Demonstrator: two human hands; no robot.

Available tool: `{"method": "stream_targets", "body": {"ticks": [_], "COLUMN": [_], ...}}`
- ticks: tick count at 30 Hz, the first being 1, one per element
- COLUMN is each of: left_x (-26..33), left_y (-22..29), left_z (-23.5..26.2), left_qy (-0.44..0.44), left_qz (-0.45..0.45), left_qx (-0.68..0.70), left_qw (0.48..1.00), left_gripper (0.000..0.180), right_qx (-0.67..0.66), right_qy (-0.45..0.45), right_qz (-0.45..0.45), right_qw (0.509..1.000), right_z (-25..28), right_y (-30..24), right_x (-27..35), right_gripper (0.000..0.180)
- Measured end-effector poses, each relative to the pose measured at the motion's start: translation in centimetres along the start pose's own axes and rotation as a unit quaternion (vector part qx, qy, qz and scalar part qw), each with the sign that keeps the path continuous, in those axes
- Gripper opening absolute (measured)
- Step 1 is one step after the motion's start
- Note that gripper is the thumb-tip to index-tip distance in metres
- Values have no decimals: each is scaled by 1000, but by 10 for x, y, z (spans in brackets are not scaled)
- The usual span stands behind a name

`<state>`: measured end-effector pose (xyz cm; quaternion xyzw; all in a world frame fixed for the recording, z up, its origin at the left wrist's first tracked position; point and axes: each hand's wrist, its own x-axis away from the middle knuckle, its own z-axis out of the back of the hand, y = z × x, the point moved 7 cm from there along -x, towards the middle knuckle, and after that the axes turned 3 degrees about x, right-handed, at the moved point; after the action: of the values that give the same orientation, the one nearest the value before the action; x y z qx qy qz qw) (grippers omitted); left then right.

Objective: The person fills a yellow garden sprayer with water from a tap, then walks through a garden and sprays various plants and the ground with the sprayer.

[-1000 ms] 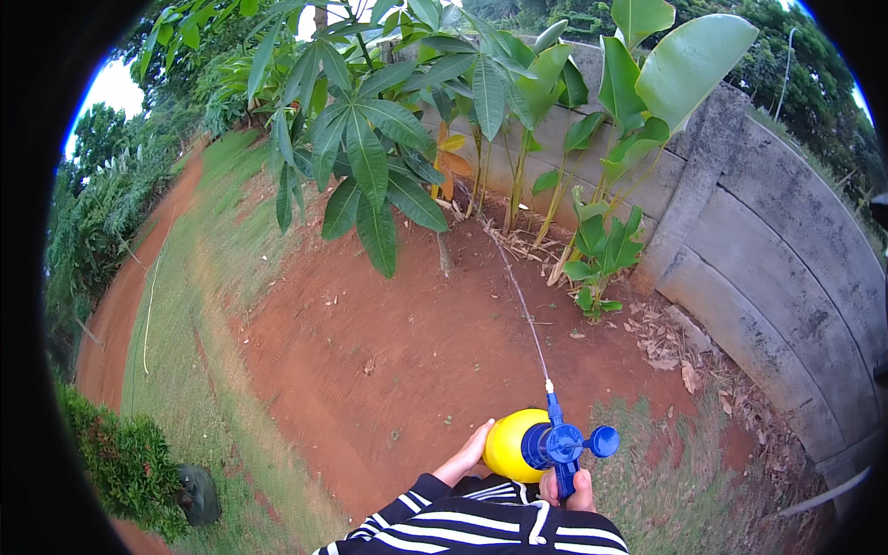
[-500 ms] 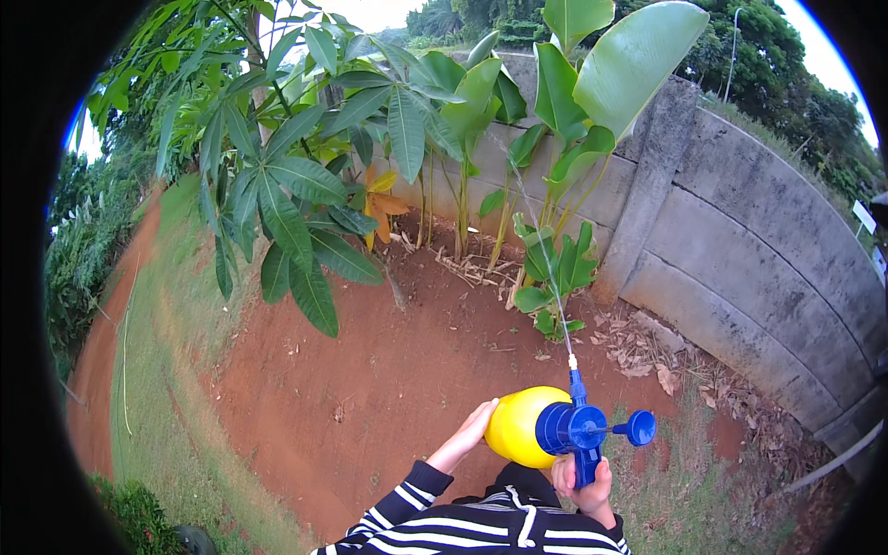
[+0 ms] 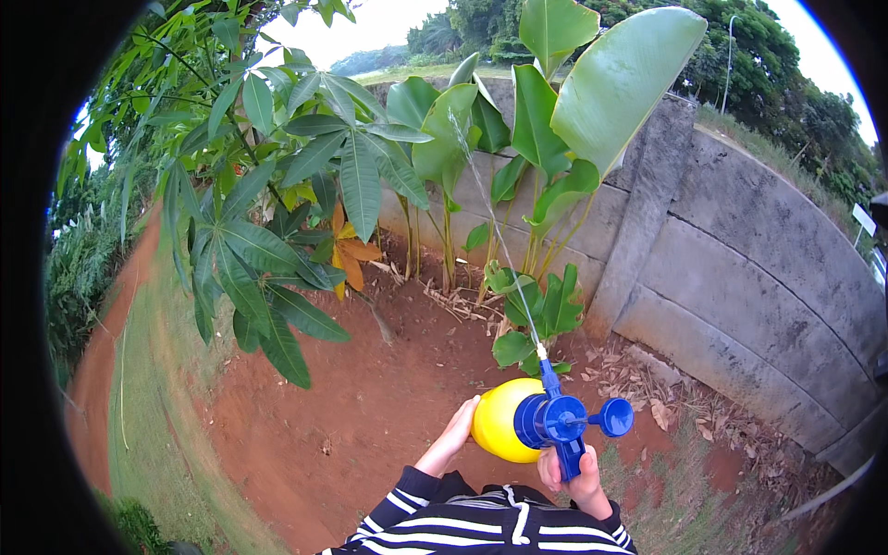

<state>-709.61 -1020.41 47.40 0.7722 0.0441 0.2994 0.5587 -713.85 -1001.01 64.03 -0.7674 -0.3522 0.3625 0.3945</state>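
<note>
A pump spray bottle (image 3: 502, 421) with a yellow tank and a blue head is held tilted in front of my body. My right hand (image 3: 572, 474) is wrapped round its blue handle. Against the left side of the yellow tank rests my left hand (image 3: 453, 428), its fingers partly hidden behind the tank. From the pale nozzle tip a thin stream of water (image 3: 499, 239) shoots up and away, toward the broad-leaved plants (image 3: 536, 120) by the wall. The blue pump knob (image 3: 611, 418) sticks out to the right.
A grey concrete wall (image 3: 731, 250) curves behind the plants and along the right. Long-leaved branches (image 3: 245, 250) hang at the left over bare red soil (image 3: 305, 407). Dry leaves (image 3: 661, 414) lie at the wall's foot. Grass (image 3: 162, 388) runs along the left.
The spray bottle and both hands have shifted a little left and up in view. The water stream now reaches higher and farther left, over the broad leaves. The view has shifted slightly.
</note>
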Motion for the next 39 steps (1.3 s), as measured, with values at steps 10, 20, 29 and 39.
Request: {"method": "stream_targets", "body": {"ticks": [10, 20, 29, 39], "left_x": [-22, -47, -75, -81], "left_y": [30, 44, -1, -107], "left_z": [-2, 5, 15, 12], "left_qy": [37, 36, -12, -87], "left_qz": [-36, -13, 52, 193], "left_qx": [-2, -15, 10, 41], "left_qw": [999, 999, 999, 976], "left_gripper": [53, 55, 64, 70], "right_qx": [25, 15, 16, 31], "right_qy": [-30, -30, -12, 62], "right_qz": [-8, 7, -49, -161], "right_qw": [999, 999, 999, 985], "right_z": [22, 36, 48, 49], "right_y": [-1, 6, 29, 77], "right_x": [-33, -62, -80, -77], "right_gripper": [69, 67, 64, 62]}}
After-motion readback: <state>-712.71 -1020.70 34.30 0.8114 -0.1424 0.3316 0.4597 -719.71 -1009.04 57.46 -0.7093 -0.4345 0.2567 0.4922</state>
